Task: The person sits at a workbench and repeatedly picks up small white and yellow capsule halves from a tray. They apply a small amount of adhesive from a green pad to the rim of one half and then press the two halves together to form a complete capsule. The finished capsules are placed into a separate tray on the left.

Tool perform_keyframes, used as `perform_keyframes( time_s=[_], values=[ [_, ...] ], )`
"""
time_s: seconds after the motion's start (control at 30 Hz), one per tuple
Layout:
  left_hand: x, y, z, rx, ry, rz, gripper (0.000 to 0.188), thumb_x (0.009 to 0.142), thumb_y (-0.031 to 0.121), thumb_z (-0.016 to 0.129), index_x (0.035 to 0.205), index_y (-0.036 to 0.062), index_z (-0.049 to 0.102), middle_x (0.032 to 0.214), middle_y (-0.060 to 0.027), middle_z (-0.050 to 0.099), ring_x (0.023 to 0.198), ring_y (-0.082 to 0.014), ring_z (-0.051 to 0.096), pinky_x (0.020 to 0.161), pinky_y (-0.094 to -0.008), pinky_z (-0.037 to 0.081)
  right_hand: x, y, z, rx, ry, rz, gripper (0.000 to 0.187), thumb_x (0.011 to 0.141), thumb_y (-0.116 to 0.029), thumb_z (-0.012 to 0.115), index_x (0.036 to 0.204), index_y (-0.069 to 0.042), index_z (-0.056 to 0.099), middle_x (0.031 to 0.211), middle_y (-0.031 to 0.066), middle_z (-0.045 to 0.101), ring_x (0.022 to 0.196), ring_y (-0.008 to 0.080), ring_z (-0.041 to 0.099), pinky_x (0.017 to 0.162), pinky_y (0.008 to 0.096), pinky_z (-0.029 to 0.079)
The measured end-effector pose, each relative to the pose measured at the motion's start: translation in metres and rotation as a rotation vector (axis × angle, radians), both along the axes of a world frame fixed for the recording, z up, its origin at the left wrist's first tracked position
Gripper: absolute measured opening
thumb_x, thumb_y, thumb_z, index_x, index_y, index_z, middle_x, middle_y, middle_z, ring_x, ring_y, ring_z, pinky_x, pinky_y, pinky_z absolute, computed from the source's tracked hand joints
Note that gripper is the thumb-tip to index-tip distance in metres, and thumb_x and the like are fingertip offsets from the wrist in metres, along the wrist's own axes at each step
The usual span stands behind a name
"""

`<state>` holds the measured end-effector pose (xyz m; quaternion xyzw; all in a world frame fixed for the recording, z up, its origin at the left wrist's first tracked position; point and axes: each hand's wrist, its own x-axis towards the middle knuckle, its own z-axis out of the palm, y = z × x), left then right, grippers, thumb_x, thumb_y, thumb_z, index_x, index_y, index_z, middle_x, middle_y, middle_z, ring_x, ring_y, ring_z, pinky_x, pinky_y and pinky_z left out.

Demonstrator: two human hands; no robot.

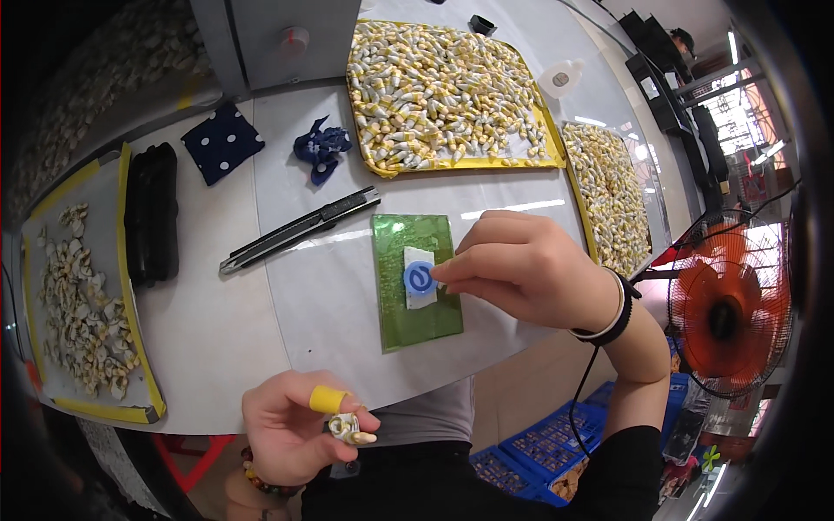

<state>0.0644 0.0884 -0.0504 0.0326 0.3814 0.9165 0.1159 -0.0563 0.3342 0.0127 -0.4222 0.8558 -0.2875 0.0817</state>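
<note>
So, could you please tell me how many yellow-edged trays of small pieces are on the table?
3. One lies at the left edge, one at the top centre, and one at the right, beyond the right hand. More may be hidden outside the view.

The right hand (530, 265) covers its own fingertips and part of the white block (420, 280); the small piece (347, 429) pinched in the left hand (291, 425) is too small to identify; the upper tray (447, 87) runs off the top edge.
</note>
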Motion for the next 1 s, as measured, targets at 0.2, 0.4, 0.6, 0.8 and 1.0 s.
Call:
perform_keyframes(
  time_s=[0.2, 0.4, 0.6, 0.8, 1.0],
  values=[
    [-0.002, -0.002, -0.005, 0.045, 0.036, 0.024, 0.032, 0.074, 0.003, 0.075, 0.099, -0.0064, 0.056, 0.089, -0.0189, 0.063, 0.084, -0.0233, 0.065, 0.073, -0.0308, 0.053, 0.001, -0.012, -0.005, 0.079, 0.183, 0.071, 0.018, 0.068, -0.004, 0.064, 0.085, -0.001, 0.058, 0.074, 0.0083, 0.056, 0.072, 0.0254, 0.057, 0.063, 0.0339, 0.049],
    [-0.002, 0.001, -0.003, 0.009, 0.054, 0.066, 0.035, 0.071, 0.004, 0.078, 0.099, -0.0062, 0.059, 0.09, -0.0194, 0.063, 0.079, -0.0201, 0.064, 0.07, -0.0282, 0.053, 0.003, -0.016, -0.006, 0.174, 0.301, 0.149, 0.018, 0.067, -0.007, 0.06, 0.082, -0.001, 0.054, 0.074, 0.0074, 0.05, 0.074, 0.0235, 0.054, 0.063, 0.0323, 0.048],
    [0.0, 0.009, 0.01, -0.4, 0.157, 0.156, 0.039, 0.067, 0.026, 0.082, 0.091, 0.0039, 0.061, 0.079, -0.0111, 0.064, 0.07, -0.0162, 0.059, 0.058, -0.0246, 0.046, 0.01, -0.019, -0.008, 0.154, 0.318, 0.06, 0.017, 0.067, -0.005, 0.063, 0.082, -0.001, 0.055, 0.072, 0.0075, 0.052, 0.071, 0.0226, 0.056, 0.06, 0.0311, 0.048],
    [-0.007, 0.006, 0.01, -0.643, 0.449, 0.176, 0.035, 0.065, 0.012, 0.083, 0.093, -0.0004, 0.065, 0.08, -0.0102, 0.064, 0.069, -0.0194, 0.061, 0.058, -0.0256, 0.047, 0.04, -0.025, 0.006, -0.366, -0.105, -0.147, 0.017, 0.067, 0.005, 0.069, 0.082, -0.001, 0.065, 0.072, 0.0089, 0.061, 0.061, 0.0219, 0.059, 0.053, 0.0289, 0.047],
    [-0.011, 0.013, 0.015, -0.651, 0.514, 0.16, 0.034, 0.064, 0.01, 0.083, 0.093, -0.0016, 0.067, 0.082, -0.0092, 0.065, 0.069, -0.0209, 0.062, 0.058, -0.0281, 0.048, 0.06, -0.031, 0.003, -0.55, -0.078, -0.089, 0.016, 0.069, 0.005, 0.07, 0.083, 0.0, 0.065, 0.075, 0.0077, 0.062, 0.059, 0.0184, 0.058, 0.05, 0.0266, 0.046]
  ],
)
